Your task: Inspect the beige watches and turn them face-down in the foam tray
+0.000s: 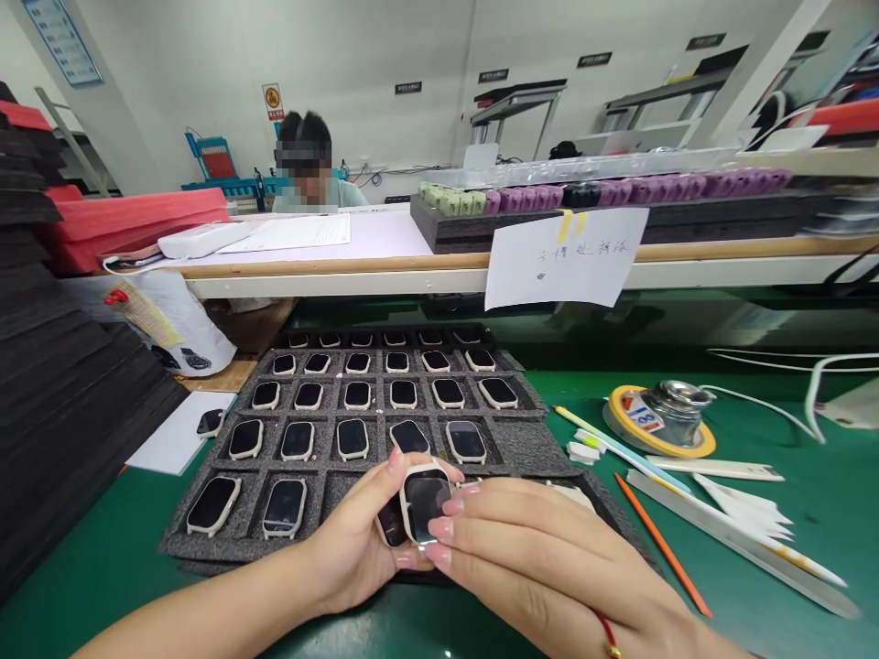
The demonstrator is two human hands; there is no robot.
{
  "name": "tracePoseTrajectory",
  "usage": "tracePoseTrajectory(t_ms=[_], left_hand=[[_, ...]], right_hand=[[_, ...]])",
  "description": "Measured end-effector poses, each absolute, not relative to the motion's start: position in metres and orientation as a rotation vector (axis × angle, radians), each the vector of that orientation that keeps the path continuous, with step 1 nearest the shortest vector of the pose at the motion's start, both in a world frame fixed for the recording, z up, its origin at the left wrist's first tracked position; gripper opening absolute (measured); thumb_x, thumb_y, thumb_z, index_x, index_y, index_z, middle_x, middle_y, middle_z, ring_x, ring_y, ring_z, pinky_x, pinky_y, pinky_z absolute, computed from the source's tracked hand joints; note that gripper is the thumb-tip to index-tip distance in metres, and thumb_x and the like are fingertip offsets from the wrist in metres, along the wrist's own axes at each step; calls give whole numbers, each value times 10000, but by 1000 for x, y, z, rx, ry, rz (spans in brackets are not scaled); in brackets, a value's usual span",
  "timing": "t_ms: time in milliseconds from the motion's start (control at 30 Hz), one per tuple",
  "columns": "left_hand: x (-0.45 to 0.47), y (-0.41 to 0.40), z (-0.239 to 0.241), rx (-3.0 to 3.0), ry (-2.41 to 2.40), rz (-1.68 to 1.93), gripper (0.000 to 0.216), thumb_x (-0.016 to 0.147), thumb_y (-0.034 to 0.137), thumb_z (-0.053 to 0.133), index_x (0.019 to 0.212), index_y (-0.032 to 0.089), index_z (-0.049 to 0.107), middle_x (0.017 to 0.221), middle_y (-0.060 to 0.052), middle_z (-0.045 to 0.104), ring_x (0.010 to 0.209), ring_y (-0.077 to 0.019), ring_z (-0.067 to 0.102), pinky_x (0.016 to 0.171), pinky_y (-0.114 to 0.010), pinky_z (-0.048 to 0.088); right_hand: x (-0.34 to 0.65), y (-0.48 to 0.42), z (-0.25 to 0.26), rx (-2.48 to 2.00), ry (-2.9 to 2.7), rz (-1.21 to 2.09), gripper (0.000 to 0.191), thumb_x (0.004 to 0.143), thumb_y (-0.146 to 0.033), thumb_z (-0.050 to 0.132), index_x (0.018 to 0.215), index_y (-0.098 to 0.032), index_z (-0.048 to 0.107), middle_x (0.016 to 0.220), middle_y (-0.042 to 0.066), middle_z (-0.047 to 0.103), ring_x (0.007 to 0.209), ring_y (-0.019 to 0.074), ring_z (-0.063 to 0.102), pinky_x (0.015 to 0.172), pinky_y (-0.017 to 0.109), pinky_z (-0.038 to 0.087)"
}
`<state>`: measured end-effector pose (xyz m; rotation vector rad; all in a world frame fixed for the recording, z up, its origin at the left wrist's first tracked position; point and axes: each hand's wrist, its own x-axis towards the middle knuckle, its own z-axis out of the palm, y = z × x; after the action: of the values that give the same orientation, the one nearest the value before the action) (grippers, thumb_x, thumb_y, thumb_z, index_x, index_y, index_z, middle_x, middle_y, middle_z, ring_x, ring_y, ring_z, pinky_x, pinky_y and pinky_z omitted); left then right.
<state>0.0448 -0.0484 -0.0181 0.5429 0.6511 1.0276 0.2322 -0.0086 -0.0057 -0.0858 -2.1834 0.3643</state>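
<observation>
My left hand (357, 545) grips a cream-cased smartwatch body (422, 499) with a dark screen, fingers wrapped round its left side. My right hand (542, 558) comes in from the right, its fingertips pressed against the watch's right edge and lower screen. A second watch body (391, 523) shows just below, tucked in my left hand. Both hands hover over the near edge of a black foam tray (528, 444) whose pockets hold several identical watch bodies (352, 437).
Right of the tray lie an orange pencil (663, 545), white strips (742, 508), a ruler and a metal dispenser on a tape roll (663, 416). Stacked black foam trays (61, 412) rise at left. A seated person (306, 174) is behind the far bench, where a paper note (567, 256) hangs.
</observation>
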Motion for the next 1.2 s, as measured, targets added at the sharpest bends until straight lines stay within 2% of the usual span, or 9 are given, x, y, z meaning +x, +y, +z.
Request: tracePoseTrajectory(t_ms=[100,200,367,433,533,633,800,967,1200], left_hand=[[45,-49,-17,538,634,1034,452,780,575,695,913,144,713,755,-13,535,524,-36,399,452,-147,252],[47,-48,-16,538,621,1061,466,760,581,714,910,140,705,738,-8,538,514,-35,406,443,-152,229],[50,-49,-18,679,639,1079,406,785,554,703,841,155,650,653,36,495,455,-25,358,430,-166,218],[51,-49,-18,704,658,1078,392,763,529,736,810,157,624,665,40,497,463,-25,369,418,-161,209],[50,-49,-18,724,655,1074,403,757,527,745,800,149,611,624,46,492,444,-23,366,411,-163,205],[49,-49,-19,641,652,1082,424,793,567,692,829,152,614,550,49,490,419,-27,346,415,-163,206],[47,-48,-19,574,707,1066,470,770,587,702,890,139,623,754,-34,635,427,-15,396,404,-156,197],[48,-48,-18,555,712,1037,466,768,568,715,936,142,628,769,-38,629,453,-20,424,406,-137,190],[52,-46,-12,515,850,1374,294,762,324,797,815,165,555,689,52,497,510,-15,356,442,-116,249]], right_hand=[[228,-10,-2,-130,-2187,288,240,991,-131,501,1142,-178,681,1037,29,776,981,143,704,1018,252,498],[224,-12,2,-204,-2198,175,150,892,-133,665,1031,-185,685,954,29,775,865,172,690,866,322,541],[220,-15,-1,-410,-2252,266,596,831,-315,755,1336,-131,498,909,70,688,787,192,604,689,334,520],[219,-14,-3,-477,-2275,368,605,791,-277,787,1319,-180,508,873,40,644,756,185,574,667,321,511],[218,-11,-3,-455,-2223,474,519,773,-182,776,1234,-218,541,879,18,640,752,172,567,702,315,505],[220,-7,-2,-400,-2155,509,547,779,-207,784,1256,-213,516,1022,40,675,857,175,596,784,312,503],[221,-3,1,-444,-2185,518,538,775,-278,809,1239,-228,542,1033,43,692,883,181,618,806,311,509],[222,0,-3,-429,-2239,505,530,816,-245,755,1292,-218,523,1018,61,686,902,195,627,816,333,516],[219,3,-12,-486,-2192,420,439,752,-201,730,1153,-216,552,1014,61,690,901,213,631,809,365,501]])
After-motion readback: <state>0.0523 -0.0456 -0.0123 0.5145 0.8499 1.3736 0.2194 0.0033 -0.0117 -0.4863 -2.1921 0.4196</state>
